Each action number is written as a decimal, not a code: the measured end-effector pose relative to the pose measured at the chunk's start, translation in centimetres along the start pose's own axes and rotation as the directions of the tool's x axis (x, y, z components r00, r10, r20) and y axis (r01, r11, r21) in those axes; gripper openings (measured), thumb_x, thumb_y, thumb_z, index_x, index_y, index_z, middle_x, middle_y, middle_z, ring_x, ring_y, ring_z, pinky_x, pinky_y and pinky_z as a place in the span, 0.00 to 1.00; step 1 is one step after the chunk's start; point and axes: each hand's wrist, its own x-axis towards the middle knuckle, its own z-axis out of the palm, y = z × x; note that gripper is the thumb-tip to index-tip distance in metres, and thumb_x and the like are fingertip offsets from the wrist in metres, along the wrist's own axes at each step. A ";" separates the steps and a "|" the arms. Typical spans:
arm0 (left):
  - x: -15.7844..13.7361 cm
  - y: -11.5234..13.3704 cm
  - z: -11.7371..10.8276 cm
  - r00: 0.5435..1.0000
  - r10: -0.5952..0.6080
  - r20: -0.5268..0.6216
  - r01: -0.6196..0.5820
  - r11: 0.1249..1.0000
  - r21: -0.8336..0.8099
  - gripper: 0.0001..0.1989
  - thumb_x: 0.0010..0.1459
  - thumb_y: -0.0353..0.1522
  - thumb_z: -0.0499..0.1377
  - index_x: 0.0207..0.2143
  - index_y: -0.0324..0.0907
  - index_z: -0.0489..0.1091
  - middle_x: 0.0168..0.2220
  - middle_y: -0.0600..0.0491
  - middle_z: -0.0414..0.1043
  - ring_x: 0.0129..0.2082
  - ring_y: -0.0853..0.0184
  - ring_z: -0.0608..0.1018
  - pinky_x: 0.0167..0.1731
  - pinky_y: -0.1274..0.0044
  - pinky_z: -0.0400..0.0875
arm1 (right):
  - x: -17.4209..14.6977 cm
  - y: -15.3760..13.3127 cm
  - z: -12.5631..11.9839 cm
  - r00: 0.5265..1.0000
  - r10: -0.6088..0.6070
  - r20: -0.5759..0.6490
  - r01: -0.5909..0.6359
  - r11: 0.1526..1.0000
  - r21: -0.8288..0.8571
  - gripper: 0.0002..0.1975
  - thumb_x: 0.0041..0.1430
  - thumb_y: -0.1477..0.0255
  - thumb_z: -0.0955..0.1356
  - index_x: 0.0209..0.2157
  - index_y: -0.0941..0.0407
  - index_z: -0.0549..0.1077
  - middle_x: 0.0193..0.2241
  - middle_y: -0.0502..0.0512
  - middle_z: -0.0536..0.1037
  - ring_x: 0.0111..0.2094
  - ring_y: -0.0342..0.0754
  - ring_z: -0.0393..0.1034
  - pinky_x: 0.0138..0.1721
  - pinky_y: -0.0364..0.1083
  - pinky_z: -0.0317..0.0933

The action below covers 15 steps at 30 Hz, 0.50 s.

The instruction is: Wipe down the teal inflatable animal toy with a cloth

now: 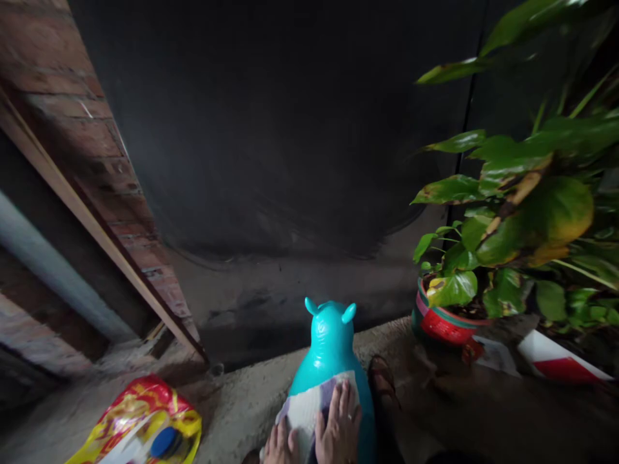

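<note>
A shiny turquoise animal-shaped toy (pixel 331 335) with two small ears stands upright at the lower middle. Over its back lies a white and purple striped cloth (pixel 304 407). My right hand (pixel 337 425) rests flat on the cloth with its fingers stretched out. Lower down and to the left, my left hand (pixel 280 444) also lies on the cloth, fingers extended and partly cut off by the bottom edge. The toy's lower body is out of frame.
A dark door panel (pixel 300 161) fills the background beside a brick wall (pixel 91 116). On the right, a leafy plant grows in a red pot (pixel 442 325). A red and yellow plastic bag (pixel 149 399) with a blue-capped container (pixel 164 442) lies at left. A sandalled foot (pixel 382 377) stands beside the toy.
</note>
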 end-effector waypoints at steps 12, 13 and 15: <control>5.0 3.0 -1.2 0.977 0.117 0.176 -0.099 0.989 -0.110 0.29 0.66 0.35 0.35 0.67 0.36 0.47 0.69 0.47 0.51 0.69 0.65 0.54 0.67 0.71 0.48 | 4.9 1.4 1.6 0.992 -0.064 0.112 0.069 0.997 -0.042 0.36 0.66 0.61 0.56 0.67 0.69 0.43 0.68 0.72 0.41 0.69 0.64 0.32 0.63 0.65 0.48; 5.0 2.9 -1.1 0.976 0.119 0.182 -0.100 0.989 -0.109 0.29 0.66 0.35 0.35 0.67 0.35 0.47 0.69 0.46 0.51 0.69 0.64 0.55 0.67 0.71 0.48 | 4.8 1.4 1.6 0.992 -0.069 0.102 0.074 0.996 -0.048 0.36 0.66 0.61 0.56 0.67 0.69 0.42 0.68 0.72 0.41 0.69 0.64 0.33 0.63 0.65 0.48; 4.9 2.9 -0.9 0.975 0.119 0.190 -0.103 0.990 -0.096 0.29 0.66 0.35 0.36 0.66 0.34 0.47 0.69 0.46 0.51 0.68 0.63 0.55 0.67 0.71 0.49 | 4.6 1.6 1.5 0.993 -0.077 0.084 0.082 0.995 -0.052 0.36 0.66 0.62 0.56 0.68 0.68 0.41 0.68 0.72 0.42 0.69 0.65 0.34 0.62 0.65 0.49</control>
